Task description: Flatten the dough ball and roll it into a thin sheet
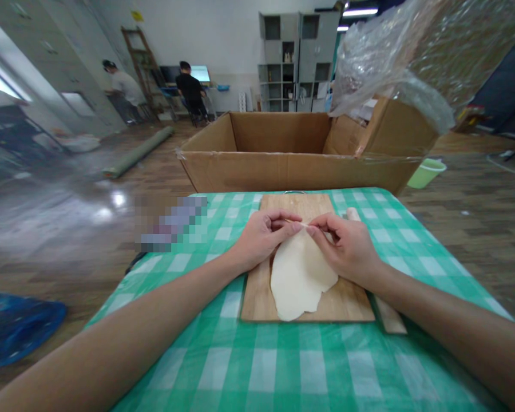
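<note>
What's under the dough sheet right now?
Beneath the dough sheet is the wooden board, its bare wood showing on both sides. The patch directly under the sheet is covered, so anything there is hidden.

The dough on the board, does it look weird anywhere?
A bit: the dough has an uneven near edge with a notch toward the right, so it isn't neatly round. The left hand and right hand pinch its far end.

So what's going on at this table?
A person's left hand and right hand are pinching the far edge of a thin, pale dough-like sheet. The sheet is over a wooden board on a green checked tablecloth. A wooden stick lies to the right of the board.
</note>
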A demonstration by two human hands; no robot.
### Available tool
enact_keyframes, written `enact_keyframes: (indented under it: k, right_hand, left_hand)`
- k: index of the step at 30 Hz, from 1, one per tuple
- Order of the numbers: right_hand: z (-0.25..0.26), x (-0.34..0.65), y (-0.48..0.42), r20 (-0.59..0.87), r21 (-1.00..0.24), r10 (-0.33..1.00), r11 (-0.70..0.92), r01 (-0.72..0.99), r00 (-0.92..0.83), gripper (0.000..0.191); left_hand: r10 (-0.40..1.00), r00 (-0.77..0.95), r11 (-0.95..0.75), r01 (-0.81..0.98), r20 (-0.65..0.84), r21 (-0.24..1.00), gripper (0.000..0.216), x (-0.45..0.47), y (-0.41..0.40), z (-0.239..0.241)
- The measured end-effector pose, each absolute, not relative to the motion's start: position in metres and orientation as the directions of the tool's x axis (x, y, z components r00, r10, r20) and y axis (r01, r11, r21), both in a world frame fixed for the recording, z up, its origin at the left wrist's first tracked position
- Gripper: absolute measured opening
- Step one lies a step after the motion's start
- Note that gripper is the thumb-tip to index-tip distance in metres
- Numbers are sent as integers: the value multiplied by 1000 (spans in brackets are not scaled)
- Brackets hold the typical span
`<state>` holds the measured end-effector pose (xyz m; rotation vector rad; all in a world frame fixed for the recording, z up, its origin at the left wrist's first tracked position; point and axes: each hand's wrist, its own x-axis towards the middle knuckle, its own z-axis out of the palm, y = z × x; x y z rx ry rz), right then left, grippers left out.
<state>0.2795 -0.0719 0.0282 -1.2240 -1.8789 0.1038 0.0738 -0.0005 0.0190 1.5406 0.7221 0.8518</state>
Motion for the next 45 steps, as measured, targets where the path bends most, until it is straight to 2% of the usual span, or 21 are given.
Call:
enact_keyframes:
  k: [4,9,14,17,20,28,34,38,41,45]
  right_hand:
    - [30,279,-72,578,-546,808,487,682,-114,14]
    - [31,279,-71,513,-655,843,507,561,-162,21]
    - [31,277,-71,515,-666,845,501,553,-146,18]
    - [29,278,-70,527,-682,846,480,553,-83,17]
    - [30,280,-68,518,-697,850,484,529,-94,17]
    - [30,281,-67,444,-732,882,460,503,-160,24]
    - [26,282,-67,482,-665,865,464,585,-138,25]
    - [26,283,-68,532,-645,844,453,616,-65,20]
    - [27,284,-67,520,-694,854,414,589,13,21]
    - [29,284,-67,413,-749,901,421,511,-137,26]
  left_hand:
    - [819,559,-178,27,132,984,36,72,0,21]
    - [811,573,-188,63,119,980,35,73,-4,24]
    - [819,569,-110,27,76,994,34,75,-6,25]
    - [814,575,-92,-14,83,996,38,76,-4,24]
    - [811,578,-93,-35,96,995,37,76,-3,22]
    - [823,554,-193,62,127,979,35,73,-1,24]
    - [799,578,-283,117,167,952,34,75,-4,24]
    - [761,629,-292,113,160,950,33,77,-6,24]
    - [753,643,-292,134,141,947,35,77,-5,22]
    - [714,688,-334,173,128,927,39,74,-2,24]
